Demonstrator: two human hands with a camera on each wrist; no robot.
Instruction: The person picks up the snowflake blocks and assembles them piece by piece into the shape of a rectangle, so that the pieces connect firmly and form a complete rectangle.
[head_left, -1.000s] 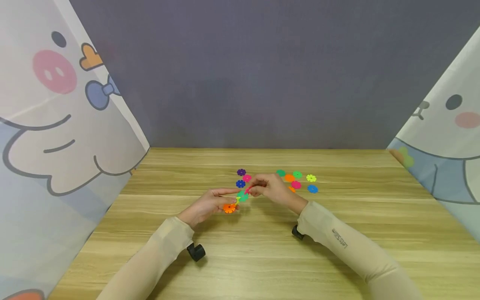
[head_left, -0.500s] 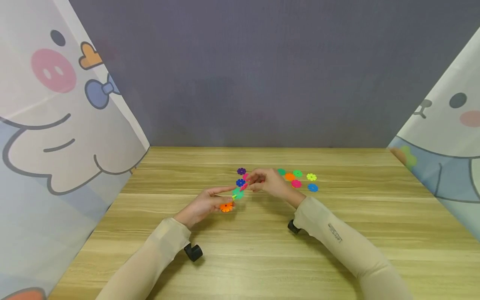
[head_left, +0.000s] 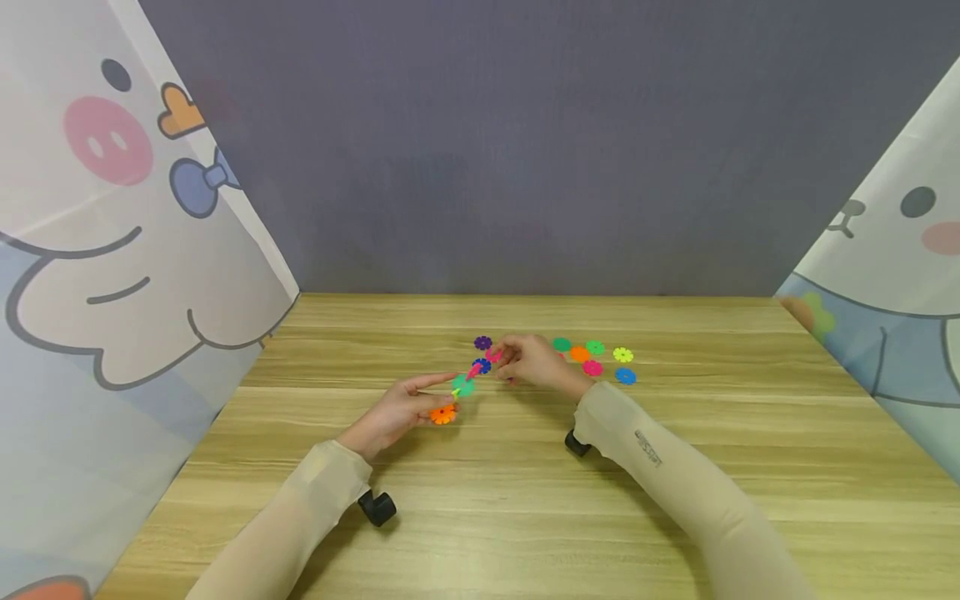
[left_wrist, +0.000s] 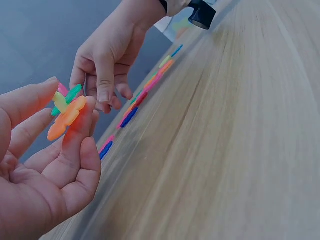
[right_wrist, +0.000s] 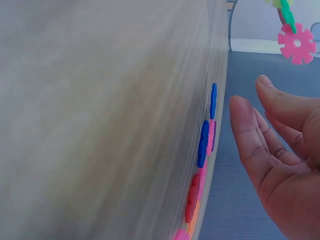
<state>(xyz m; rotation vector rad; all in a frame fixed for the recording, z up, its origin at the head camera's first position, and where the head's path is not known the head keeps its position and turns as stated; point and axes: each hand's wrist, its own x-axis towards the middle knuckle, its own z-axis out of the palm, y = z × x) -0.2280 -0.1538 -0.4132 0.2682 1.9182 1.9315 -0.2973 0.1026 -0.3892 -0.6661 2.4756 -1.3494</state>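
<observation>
My left hand (head_left: pixel 393 415) pinches a small chain of notched plastic discs between thumb and fingers. The chain has an orange disc (head_left: pixel 442 414) near the fingertips, a yellow disc (left_wrist: pixel 60 102) seen edge-on, a green disc (head_left: pixel 464 385) and a pink disc (right_wrist: pixel 287 45) at the far end. Just right of that end, my right hand (head_left: pixel 536 362) hovers low over the table, fingers loosely bent, thumb and forefinger apart and nothing between them in the right wrist view. Close to it lie a dark blue disc (head_left: pixel 485 366), a pink loose disc (head_left: pixel 492 356) and a purple disc (head_left: pixel 483 342).
Right of my right hand, several loose discs lie flat on the wooden table (head_left: pixel 480 517), among them a yellow one (head_left: pixel 622 354) and a blue one (head_left: pixel 626 376). A grey wall (head_left: pixel 480 167) stands behind; printed cartoon panels flank both sides.
My right hand has let go of the pink disc at the chain's end. The left hand has drawn the chain left and slightly toward me, away from the right hand.
</observation>
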